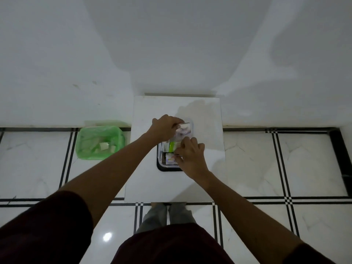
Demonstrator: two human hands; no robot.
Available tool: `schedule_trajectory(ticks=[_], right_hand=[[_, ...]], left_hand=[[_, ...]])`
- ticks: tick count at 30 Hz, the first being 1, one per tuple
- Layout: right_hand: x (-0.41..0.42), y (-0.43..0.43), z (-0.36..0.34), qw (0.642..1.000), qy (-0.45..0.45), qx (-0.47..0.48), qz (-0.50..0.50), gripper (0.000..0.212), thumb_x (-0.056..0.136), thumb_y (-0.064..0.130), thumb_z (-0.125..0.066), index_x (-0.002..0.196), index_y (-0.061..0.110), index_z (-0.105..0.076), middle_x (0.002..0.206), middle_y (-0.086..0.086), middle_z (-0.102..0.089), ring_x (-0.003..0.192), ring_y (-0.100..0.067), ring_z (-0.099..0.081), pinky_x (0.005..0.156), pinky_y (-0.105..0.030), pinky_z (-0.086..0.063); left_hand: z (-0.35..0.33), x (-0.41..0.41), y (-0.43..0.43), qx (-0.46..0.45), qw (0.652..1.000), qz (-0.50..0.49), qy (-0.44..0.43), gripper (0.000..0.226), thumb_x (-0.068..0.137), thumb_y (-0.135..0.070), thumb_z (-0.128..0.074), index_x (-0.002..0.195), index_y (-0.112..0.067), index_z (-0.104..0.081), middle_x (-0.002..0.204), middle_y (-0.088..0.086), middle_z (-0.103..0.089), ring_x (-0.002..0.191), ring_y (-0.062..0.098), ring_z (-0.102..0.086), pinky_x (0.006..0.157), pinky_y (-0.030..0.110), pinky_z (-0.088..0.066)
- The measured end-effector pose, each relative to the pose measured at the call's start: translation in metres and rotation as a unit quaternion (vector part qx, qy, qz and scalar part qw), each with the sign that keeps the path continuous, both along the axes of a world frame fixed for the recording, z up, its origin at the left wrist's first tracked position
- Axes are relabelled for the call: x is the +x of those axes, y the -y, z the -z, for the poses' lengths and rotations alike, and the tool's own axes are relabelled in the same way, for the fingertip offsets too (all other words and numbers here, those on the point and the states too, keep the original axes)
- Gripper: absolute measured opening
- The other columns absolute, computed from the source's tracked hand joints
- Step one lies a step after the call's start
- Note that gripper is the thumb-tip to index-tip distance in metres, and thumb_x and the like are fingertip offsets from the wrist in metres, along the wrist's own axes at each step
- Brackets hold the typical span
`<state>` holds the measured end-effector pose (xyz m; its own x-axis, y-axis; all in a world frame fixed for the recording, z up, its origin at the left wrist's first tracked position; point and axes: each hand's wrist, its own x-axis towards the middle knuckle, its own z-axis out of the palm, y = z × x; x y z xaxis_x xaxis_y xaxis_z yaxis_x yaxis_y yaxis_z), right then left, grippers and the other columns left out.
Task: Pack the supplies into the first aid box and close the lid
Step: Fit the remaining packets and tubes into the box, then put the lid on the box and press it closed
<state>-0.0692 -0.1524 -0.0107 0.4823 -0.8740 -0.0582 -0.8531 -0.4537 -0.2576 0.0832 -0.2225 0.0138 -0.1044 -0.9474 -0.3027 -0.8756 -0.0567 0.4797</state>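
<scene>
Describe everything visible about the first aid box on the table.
The first aid box is a small clear plastic container with rounded corners, sitting on something dark, rimmed in black, near the middle of the white table. It is open on top, with packets inside, one green. The left hand holds a shiny packet at its far end; the right hand covers its near right side. Whether that dark part is the lid cannot be told.
</scene>
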Motion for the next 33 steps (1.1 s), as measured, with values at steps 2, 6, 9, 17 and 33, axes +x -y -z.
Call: schedule_trajectory(ticks=[2, 6, 9, 17, 33], right_hand=[[-0.005, -0.005, 0.009, 0.999, 0.0, -0.044, -0.008, 0.011, 0.071, 0.03, -0.075, 0.075, 0.022, -0.068, 0.087, -0.004, -0.064, 0.085, -0.019, -0.049, 0.07, -0.033, -0.032], [-0.009, -0.008, 0.015, 0.999, 0.052, -0.015, 0.005, 0.011, 0.078, 0.033, -0.069, 0.085, 0.025, -0.07, 0.089, 0.002, -0.069, 0.087, -0.016, -0.057, 0.073, -0.031, -0.017], [-0.007, -0.015, 0.014, 0.999, 0.044, 0.009, -0.004, 0.012, 0.083, 0.031, -0.065, 0.086, 0.022, -0.072, 0.091, 0.0, -0.071, 0.089, -0.019, -0.06, 0.073, -0.035, -0.024], [-0.015, -0.014, 0.012, 0.979, 0.166, 0.041, 0.115, 0.019, 0.087, 0.032, -0.057, 0.093, 0.018, -0.068, 0.092, -0.003, -0.069, 0.085, -0.02, -0.057, 0.074, -0.034, -0.029], [-0.033, 0.016, 0.046, 0.862, 0.143, 0.313, 0.374, 0.021, 0.088, 0.003, -0.052, 0.1, -0.006, -0.066, 0.106, -0.022, -0.069, 0.096, -0.033, -0.064, 0.077, -0.03, -0.048]], left_hand=[[0.008, -0.002, 0.003, 0.004, 1.0, 0.007, 0.018, 0.034, 0.097, -0.027, -0.041, 0.127, -0.03, -0.057, 0.124, 0.006, -0.062, 0.114, 0.029, -0.051, 0.085, 0.041, -0.032], [0.013, -0.002, 0.006, -0.055, 0.996, 0.029, 0.058, 0.035, 0.093, -0.03, -0.051, 0.127, -0.027, -0.056, 0.127, 0.002, -0.058, 0.115, 0.025, -0.044, 0.086, 0.043, -0.034], [0.017, 0.003, 0.004, -0.104, 0.993, 0.004, 0.053, 0.032, 0.088, -0.031, -0.058, 0.119, -0.024, -0.062, 0.124, 0.001, -0.057, 0.115, 0.025, -0.044, 0.085, 0.041, -0.034], [0.02, 0.013, -0.043, -0.066, 0.938, -0.29, -0.179, 0.035, 0.089, -0.026, -0.057, 0.121, -0.013, -0.058, 0.118, 0.009, -0.061, 0.103, 0.025, -0.058, 0.092, 0.037, -0.046], [0.01, 0.021, -0.083, 0.135, 0.939, -0.219, -0.229, 0.039, 0.088, -0.009, -0.053, 0.127, -0.009, -0.048, 0.101, 0.015, -0.065, 0.082, 0.036, -0.068, 0.064, 0.051, -0.059]])
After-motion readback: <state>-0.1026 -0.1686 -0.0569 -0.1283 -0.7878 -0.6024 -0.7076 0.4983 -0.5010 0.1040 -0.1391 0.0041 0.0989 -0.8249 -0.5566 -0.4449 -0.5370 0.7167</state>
